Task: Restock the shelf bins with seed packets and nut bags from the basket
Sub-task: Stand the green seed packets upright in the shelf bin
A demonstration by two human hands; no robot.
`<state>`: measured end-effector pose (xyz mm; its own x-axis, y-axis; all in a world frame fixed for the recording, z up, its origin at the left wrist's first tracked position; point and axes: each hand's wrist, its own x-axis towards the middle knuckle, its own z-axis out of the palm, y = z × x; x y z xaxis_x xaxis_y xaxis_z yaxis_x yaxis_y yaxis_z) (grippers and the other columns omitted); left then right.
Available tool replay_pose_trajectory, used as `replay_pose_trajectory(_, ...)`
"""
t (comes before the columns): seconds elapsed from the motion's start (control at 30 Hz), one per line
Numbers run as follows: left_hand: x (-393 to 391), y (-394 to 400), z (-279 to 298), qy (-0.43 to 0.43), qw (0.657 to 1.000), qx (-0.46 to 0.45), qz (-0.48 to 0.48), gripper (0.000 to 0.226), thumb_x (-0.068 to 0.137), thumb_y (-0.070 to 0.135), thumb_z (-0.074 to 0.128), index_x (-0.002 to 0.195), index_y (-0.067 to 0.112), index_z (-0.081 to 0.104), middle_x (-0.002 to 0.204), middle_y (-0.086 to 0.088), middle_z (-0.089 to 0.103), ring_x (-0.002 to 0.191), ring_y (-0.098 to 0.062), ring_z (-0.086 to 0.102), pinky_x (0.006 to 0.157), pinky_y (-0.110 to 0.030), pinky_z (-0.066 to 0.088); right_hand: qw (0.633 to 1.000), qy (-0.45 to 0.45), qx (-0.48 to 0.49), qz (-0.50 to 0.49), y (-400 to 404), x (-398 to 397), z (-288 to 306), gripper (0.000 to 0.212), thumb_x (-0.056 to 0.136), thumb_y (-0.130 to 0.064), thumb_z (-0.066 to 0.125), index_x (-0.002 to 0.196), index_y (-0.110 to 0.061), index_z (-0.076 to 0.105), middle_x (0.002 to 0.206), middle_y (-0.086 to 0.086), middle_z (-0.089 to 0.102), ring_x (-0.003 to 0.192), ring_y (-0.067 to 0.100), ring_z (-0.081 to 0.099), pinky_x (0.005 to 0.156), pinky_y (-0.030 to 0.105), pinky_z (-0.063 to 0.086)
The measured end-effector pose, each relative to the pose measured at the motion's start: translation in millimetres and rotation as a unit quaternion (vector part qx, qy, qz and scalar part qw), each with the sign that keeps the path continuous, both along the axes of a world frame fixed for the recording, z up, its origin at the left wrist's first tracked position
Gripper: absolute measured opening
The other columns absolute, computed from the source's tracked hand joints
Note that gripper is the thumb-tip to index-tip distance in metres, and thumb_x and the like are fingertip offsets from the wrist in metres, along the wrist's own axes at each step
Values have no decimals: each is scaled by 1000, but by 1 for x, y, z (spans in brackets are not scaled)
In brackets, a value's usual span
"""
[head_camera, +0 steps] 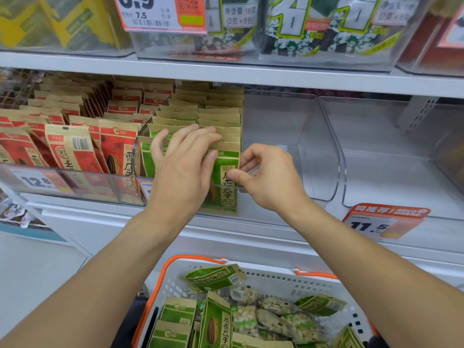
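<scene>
Frame centre: left hand (183, 167) spread, fingers fanned over tops of green seed packets (190, 121) in the middle clear bin (226, 187). Right hand (266, 177) thumb and forefinger pinched together on right edge of front green packet (224, 182), at the bin's front lip. Front packet upright, face outward, lower half behind the bin's clear front wall.

Surroundings: white shelf edge (251, 76) across upper frame; above it, clear tubs with yellow packs (57, 21) at upper left and green-black-white seaweed packs (313, 23) at upper centre. Price tag (148, 13) reading 7.5 at top. Both forearms crossing lower frame, hiding part of the lower shelf face and the basket's corners.

Counts: two hands. Four clear bins on the middle shelf row. Green packets in two side-by-side files, exact number not countable. Two more price tags: 12.8 (37, 180) at left, 11.5 (376, 223) at right.

Containers: left bin (75, 187) packed with red seed packets (115, 151). Middle bin nearly full of green packets. Two right bins (326, 146) with no stock visible. White basket (288, 280) with orange handles, bottom centre, holding loose green packets (216, 320) and clear nut bags (288, 320), jumbled.
</scene>
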<state>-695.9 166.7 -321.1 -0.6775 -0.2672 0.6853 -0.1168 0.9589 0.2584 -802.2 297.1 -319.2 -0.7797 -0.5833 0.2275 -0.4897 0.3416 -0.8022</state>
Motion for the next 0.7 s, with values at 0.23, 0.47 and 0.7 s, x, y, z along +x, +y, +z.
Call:
replay_pose_trajectory(0.23, -6, -1, 1, 32, 999, 8, 17, 14, 94, 16, 57, 104, 21, 66, 122, 10, 65, 122, -17, 54, 106, -47, 22, 1000, 16, 9, 17, -5, 2, -3, 22, 79, -27, 83, 79, -22, 62, 72, -7, 68, 68, 16, 69, 70, 43, 60)
replay_pose_trajectory(0.47, 0, 5, 0, 42, 999, 23, 24, 41, 89, 3, 53, 128, 13, 56, 129, -2, 61, 132, -19, 47, 111, -44, 21, 998, 62, 17, 28, 5, 6, -1, 21, 82, -33, 81, 87, -19, 65, 76, -10, 69, 72, 10, 66, 76, 36, 57)
replay_pose_trajectory(0.7, 21, 52, -10, 130, 987, 74, -59, 27, 80, -9, 50, 103, 1, 58, 102, -5, 56, 94, -27, 54, 79, -41, 46, 973, 200, -109, 40, 64, 23, 6, 10, 83, -9, 72, 86, -13, 63, 80, -4, 63, 72, 9, 59, 67, 21, 49)
